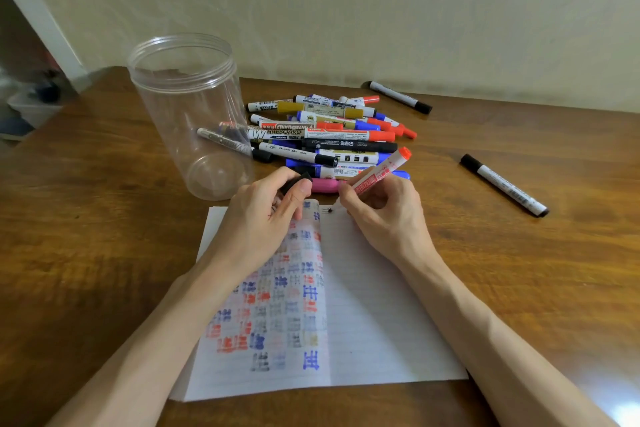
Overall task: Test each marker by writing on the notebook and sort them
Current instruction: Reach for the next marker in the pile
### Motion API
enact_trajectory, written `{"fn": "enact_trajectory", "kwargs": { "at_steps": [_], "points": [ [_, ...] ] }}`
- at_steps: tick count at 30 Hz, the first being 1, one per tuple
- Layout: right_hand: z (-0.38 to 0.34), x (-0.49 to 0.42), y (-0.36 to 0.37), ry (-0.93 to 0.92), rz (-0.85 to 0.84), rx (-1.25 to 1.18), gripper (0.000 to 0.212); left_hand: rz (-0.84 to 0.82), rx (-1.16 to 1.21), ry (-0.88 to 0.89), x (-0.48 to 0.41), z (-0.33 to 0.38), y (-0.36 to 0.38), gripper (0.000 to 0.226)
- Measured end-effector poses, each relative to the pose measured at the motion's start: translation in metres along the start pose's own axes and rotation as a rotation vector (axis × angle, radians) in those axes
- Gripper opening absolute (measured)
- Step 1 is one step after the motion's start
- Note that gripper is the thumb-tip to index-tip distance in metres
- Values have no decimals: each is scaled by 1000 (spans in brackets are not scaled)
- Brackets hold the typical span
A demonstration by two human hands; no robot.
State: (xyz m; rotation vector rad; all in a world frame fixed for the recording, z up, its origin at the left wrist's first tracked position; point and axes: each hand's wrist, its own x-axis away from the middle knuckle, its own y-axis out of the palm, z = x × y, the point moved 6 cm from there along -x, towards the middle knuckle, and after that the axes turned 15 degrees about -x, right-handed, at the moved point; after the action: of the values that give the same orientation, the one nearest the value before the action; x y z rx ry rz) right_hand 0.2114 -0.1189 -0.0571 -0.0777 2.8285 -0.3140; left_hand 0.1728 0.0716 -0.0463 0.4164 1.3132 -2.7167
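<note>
At top edge of notebook [363, 322], right page: marker [377, 173] tip touching paper, barrel slanting back-right toward pile [329, 135]. Right hand [384, 208] pinches barrel; left hand [263, 215] grips black cap [294, 182], just left of tip.

Beyond the right grip [381, 210] passage is blocked by the marker pile [329, 135]; beyond and left of the left grip [266, 215], by the jar [194, 114]. Rightward, bare surface [519, 270] is left open.

Clear plastic jar [194, 121], glossy wood table [519, 253], lined paper notebook [374, 305]
</note>
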Motion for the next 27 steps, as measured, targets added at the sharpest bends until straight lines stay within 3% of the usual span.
{"fn": "enact_trajectory", "kwargs": {
  "at_steps": [27],
  "points": [
    [-2,0,1,38,-39,-91,14,6,-38,18,-1,-2,1,34]
  ]
}}
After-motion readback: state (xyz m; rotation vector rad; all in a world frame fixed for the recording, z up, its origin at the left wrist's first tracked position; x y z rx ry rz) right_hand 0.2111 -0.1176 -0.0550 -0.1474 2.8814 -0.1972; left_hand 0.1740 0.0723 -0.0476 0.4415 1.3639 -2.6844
